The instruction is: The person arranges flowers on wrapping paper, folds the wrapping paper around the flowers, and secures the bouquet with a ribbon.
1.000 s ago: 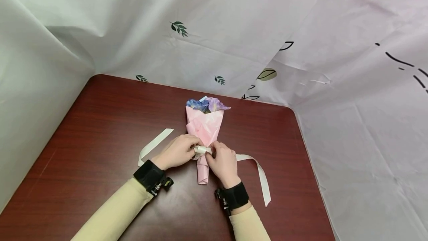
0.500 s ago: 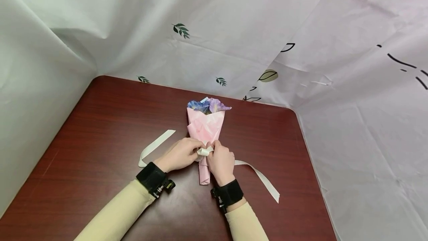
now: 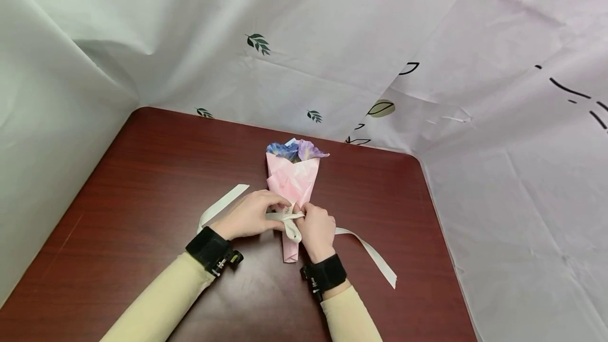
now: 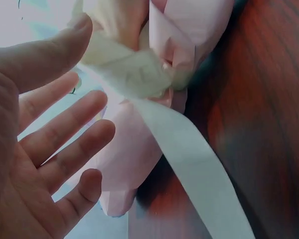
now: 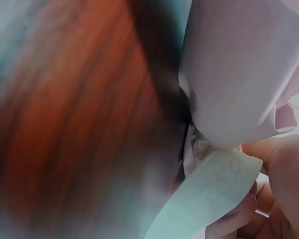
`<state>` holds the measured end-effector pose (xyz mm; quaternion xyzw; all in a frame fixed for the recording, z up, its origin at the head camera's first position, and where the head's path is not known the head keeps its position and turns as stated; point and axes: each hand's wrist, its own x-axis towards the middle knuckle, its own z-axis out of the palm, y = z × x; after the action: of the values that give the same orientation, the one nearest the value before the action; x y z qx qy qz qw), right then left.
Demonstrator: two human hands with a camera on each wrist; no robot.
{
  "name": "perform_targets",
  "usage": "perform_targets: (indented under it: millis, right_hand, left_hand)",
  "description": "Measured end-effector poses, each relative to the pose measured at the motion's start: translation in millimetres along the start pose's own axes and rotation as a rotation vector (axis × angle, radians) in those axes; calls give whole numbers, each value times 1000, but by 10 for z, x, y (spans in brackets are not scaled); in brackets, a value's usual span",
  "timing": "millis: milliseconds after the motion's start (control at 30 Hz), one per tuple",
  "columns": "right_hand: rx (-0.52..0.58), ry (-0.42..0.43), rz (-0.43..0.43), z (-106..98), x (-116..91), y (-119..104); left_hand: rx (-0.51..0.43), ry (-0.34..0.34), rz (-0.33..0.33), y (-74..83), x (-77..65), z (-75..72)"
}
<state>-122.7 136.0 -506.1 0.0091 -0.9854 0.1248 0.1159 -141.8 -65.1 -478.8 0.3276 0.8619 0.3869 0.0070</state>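
Note:
A small bouquet (image 3: 292, 176) in pink paper lies on the table, its blue flower (image 3: 282, 149) and lilac flower (image 3: 310, 150) toward the far side. Cream ribbon (image 3: 292, 230) circles its narrow waist, with a loop drooping over the pink stem wrap. My right hand (image 3: 317, 230) pinches the ribbon at the waist's right side; in the right wrist view a ribbon strip (image 5: 204, 194) runs from beside its fingers. On the left, my left hand (image 3: 249, 215) has thumb and fingers spread apart beside the loop. The left wrist view shows that palm (image 4: 20, 164) holding nothing.
One loose ribbon tail (image 3: 222, 205) stretches out left past my left hand, another (image 3: 372, 255) trails right on the table. The reddish-brown table (image 3: 157, 173) meets a pale printed curtain (image 3: 199, 57) at its back and sides.
My left fingers have let go of the ribbon knot, spread and drawn slightly left. The ribbon loop now droops toward the stem end. My right hand, having shifted slightly left earlier, keeps its pinch.

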Motion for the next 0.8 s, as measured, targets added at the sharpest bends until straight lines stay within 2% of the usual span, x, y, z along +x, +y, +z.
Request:
perform_targets:
  millis: [100, 433, 567, 700, 800]
  right_hand:
    - [1, 0, -4, -2, -6, 11]
    - [-2, 0, -21, -12, -25, 17]
    - [5, 11, -26, -9, -20, 30]
    - [7, 15, -23, -10, -12, 35]
    - [10, 12, -17, -1, -12, 29]
  left_hand:
    - [-20, 5, -6, -16, 3, -6]
    - [8, -4, 17, -31, 10, 45]
    - [7, 36, 0, -25, 41, 40]
    - [105, 56, -45, 17, 128, 48]
    - [219, 6, -68, 47, 198, 70]
